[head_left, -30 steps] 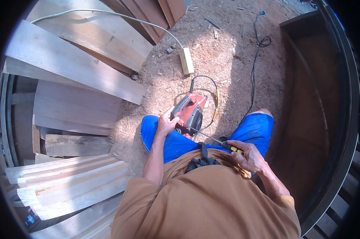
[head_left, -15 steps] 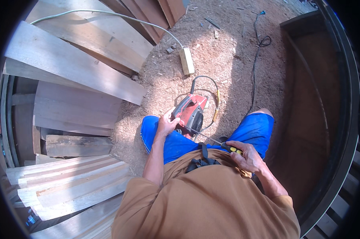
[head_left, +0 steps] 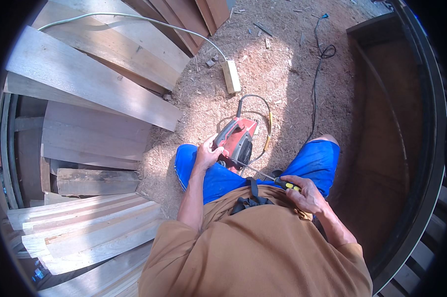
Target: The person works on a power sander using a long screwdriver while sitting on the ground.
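Observation:
Between my knees a red and black electric hand planer (head_left: 242, 138) rests on the sawdust-covered ground. My left hand (head_left: 208, 152) is closed on the planer's near left end, thumb on its red body. In my right hand (head_left: 307, 193) is a screwdriver (head_left: 283, 183) with a black and yellow handle, fingers wrapped round it. Its long thin shaft points left, to the near end of the planer, where the tip meets the tool close to my left fingers. The exact contact of the tip is too small to tell.
Stacked planks (head_left: 92, 74) fill the left side. A pale wooden-looking power block (head_left: 231, 76) on a white cable lies beyond the planer. The planer's cord (head_left: 270, 119), partly yellow, loops beside it. A black cable (head_left: 316, 74) runs along the ground. A large dark wooden frame (head_left: 381, 148) stands at right.

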`<control>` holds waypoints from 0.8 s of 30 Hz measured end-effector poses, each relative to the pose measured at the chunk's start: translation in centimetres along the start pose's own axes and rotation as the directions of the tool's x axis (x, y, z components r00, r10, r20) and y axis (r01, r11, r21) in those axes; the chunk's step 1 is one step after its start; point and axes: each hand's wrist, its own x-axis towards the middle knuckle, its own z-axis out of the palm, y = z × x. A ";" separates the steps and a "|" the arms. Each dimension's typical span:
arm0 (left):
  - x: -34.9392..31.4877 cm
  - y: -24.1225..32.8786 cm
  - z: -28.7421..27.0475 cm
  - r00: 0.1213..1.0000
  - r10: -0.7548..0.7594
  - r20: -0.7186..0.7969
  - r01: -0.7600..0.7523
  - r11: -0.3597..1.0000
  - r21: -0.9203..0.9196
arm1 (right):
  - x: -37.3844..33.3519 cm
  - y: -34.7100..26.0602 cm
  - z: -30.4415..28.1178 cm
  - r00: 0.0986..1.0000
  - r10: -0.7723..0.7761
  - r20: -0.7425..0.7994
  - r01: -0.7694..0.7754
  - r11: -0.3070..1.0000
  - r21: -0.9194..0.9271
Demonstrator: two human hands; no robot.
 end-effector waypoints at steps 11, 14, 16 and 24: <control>0.2 -0.5 -0.1 1.000 -0.008 0.000 0.008 1.000 0.012 | -0.7 0.5 1.7 0.983 -0.146 -0.111 0.137 0.987 -0.087; 0.2 -0.9 -0.3 1.000 0.012 0.001 -0.012 1.000 0.006 | -0.6 1.4 2.2 0.985 -0.134 -0.108 0.132 0.991 -0.024; 0.3 -0.4 -0.2 1.000 0.023 0.001 -0.023 0.992 0.123 | -0.4 0.9 2.2 0.986 -0.129 -0.103 0.132 0.991 0.024; 2.8 -0.5 0.9 1.000 -0.002 0.023 -0.002 0.990 0.143 | 0.7 0.5 1.8 0.934 0.299 0.197 -0.356 0.725 0.589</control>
